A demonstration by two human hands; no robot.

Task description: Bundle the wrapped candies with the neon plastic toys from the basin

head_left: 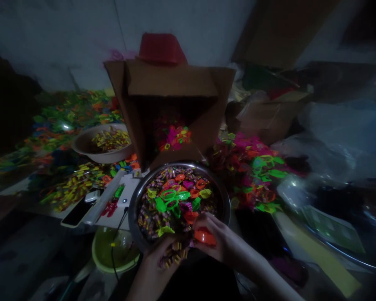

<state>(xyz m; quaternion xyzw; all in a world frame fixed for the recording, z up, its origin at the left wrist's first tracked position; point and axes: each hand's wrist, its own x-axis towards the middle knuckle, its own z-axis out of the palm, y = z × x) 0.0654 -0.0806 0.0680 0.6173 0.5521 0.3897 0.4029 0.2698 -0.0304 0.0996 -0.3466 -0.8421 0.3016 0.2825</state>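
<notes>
A round metal bowl (226,200) stands in front of me, full of small wrapped pieces (148,219) in purple and yellow. Bright green plastic pieces (172,200), with orange and yellow ones among them, lie on top. Over its near edge my left hand (158,259) is cupped around several of the small wrapped pieces (175,255). Close beside it, my right hand (214,238) grips a glossy orange plastic piece (204,236), its fingertips near the left hand's pieces. The exact kind of both items is hard to tell in the dim light.
Behind the bowl a cardboard box (172,83) lies open toward me, with coloured pieces inside and a red container (161,48) on top. A pale basin (103,154), a phone (78,212) and a yellow-green bowl (115,267) are at left. Plastic pieces (263,171) heap at right.
</notes>
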